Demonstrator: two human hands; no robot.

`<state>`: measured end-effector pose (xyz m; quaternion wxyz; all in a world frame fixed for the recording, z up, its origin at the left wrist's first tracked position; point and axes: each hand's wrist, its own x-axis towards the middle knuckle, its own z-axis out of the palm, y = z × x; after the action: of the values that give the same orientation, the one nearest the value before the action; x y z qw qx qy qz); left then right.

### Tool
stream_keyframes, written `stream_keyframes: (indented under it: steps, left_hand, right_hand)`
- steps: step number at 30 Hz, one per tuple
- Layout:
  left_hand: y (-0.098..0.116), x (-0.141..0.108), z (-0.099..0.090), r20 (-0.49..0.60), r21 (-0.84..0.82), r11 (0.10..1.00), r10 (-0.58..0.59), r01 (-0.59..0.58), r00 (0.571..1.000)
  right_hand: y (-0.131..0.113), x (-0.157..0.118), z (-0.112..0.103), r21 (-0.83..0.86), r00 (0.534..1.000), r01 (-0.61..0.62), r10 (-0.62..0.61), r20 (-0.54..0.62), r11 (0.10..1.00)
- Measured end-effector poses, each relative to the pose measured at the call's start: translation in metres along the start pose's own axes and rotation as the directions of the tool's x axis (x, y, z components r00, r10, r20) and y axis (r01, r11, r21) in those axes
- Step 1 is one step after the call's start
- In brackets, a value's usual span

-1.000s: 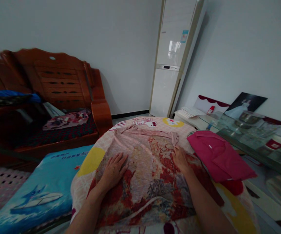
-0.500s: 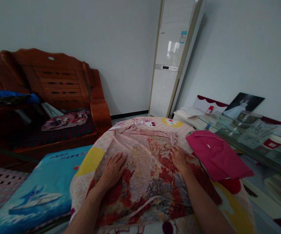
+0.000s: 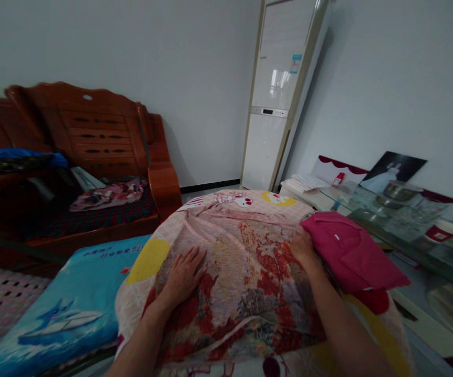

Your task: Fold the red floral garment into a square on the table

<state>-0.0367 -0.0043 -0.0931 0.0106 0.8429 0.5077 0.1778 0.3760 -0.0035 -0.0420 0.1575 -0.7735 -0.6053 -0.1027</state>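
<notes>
A thin patterned top (image 3: pixel 226 262) in pale pink, rust red and grey lies spread on a round cushioned surface (image 3: pixel 143 262) with a cartoon cover. Fingers spread, my left hand (image 3: pixel 185 272) rests flat on the left part of the top. My right hand (image 3: pixel 304 248) is at the top's upper right edge, its fingers curled on the fabric and partly hidden. Close beside that hand lies a folded magenta garment (image 3: pixel 352 251).
To the left are a wooden armchair (image 3: pixel 92 125) with clothes on its seat and a blue printed cushion (image 3: pixel 77 293). A glass shelf (image 3: pixel 399 225) with bowls and cups stands at the right. A tall white air conditioner (image 3: pixel 267 141) occupies the corner.
My right hand has moved right, drawing the top's bunched upper right corner outward toward the magenta garment. My left hand stays in place on the fabric.
</notes>
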Motion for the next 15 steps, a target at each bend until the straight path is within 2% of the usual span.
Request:
stream_keyframes:
  steps: [4,7,10,15]
  left_hand:
    - [-0.001,0.0,0.002,-0.015,-0.001,1.0,0.004,-0.004,1.0]
    - [0.0,0.001,0.002,-0.032,-0.002,1.0,0.0,0.0,0.999]
    - [0.002,0.001,-0.001,-0.029,-0.003,1.0,-0.012,0.012,1.0]
    - [0.006,0.003,-0.007,-0.005,-0.012,1.0,-0.017,0.017,1.0]
  right_hand:
    - [-0.035,-0.025,-0.005,-0.036,0.985,0.094,-0.087,0.149,0.995]
    - [-0.052,-0.039,-0.005,-0.111,0.981,0.046,-0.024,0.191,0.993]
    - [-0.046,-0.042,-0.009,-0.145,0.985,-0.001,0.026,0.168,0.989]
    - [-0.018,-0.049,-0.027,-0.177,0.988,-0.067,0.09,0.129,0.982]
